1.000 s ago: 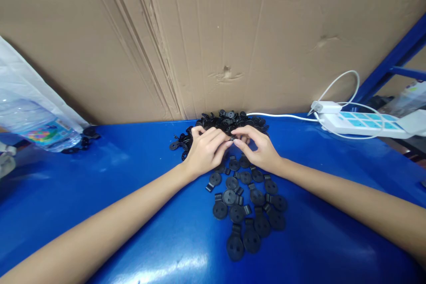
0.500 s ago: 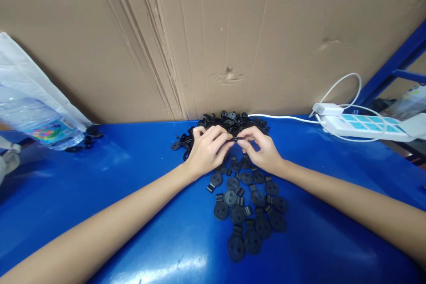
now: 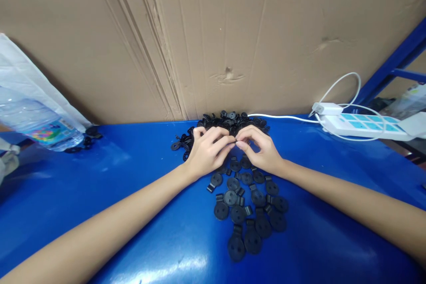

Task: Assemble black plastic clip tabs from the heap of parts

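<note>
My left hand (image 3: 209, 148) and my right hand (image 3: 258, 148) meet fingertip to fingertip above the middle of the blue table. Both pinch the same small black plastic clip; only a dark sliver of it shows, and the fingers cover the rest. Behind the hands lies a heap of black plastic parts (image 3: 229, 117), some of them round with holes. In front, several black round clips (image 3: 236, 248) with two holes and a short tab each lie spread on the table.
Brown cardboard (image 3: 229, 44) stands upright along the back of the blue table (image 3: 149, 239). On the left a clear plastic bottle (image 3: 43, 120) lies by a white bag (image 3: 29, 71). A white power strip (image 3: 366, 126) with a looped cable sits at the right, near a blue frame (image 3: 396, 62).
My fingertips have drawn closer together over the black clip, so less of it shows. The heap and the clips in front have not moved.
</note>
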Demonstrator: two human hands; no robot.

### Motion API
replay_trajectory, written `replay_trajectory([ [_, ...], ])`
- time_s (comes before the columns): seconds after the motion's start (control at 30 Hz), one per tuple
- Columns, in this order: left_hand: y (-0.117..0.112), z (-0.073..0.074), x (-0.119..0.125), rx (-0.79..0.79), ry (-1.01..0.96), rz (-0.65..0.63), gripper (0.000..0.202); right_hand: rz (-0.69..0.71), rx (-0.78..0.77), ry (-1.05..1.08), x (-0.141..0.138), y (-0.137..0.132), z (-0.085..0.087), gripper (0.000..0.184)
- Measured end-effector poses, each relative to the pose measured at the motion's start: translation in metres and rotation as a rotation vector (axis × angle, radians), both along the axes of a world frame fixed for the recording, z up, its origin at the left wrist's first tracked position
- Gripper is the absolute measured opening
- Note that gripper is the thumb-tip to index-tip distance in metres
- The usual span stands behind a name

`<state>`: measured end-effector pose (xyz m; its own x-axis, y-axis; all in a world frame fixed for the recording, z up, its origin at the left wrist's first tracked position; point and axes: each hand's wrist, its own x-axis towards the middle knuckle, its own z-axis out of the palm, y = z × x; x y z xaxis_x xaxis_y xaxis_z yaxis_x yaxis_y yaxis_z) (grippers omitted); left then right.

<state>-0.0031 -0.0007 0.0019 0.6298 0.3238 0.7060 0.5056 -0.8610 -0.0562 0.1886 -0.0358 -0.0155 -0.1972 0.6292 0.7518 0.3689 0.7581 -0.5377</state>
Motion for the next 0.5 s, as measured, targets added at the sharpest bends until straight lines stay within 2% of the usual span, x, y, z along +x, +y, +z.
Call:
replay_trajectory([
  [0.17, 0.003, -0.002, -0.002, 0.039, -0.018, -0.045, 0.014, 0.164, -0.305, 0.145, 0.0, 0.001, -0.004, 0.016],
  [0.3, 0.005, -0.002, -0.002, 0.04, 0.01, -0.041, 0.014, 0.218, -0.448, 0.199, 0.002, 0.009, -0.003, 0.022],
  [0.4, 0.003, -0.001, -0.001, 0.015, 0.009, -0.042, 0.013, 0.252, -0.513, 0.145, 0.014, 0.016, 0.016, 0.025],
  [0.5, 0.0, 0.0, 0.0, -0.029, -0.031, -0.036, 0.025, 0.243, -0.617, -0.084, 0.036, 0.02, 0.049, 0.024],
])
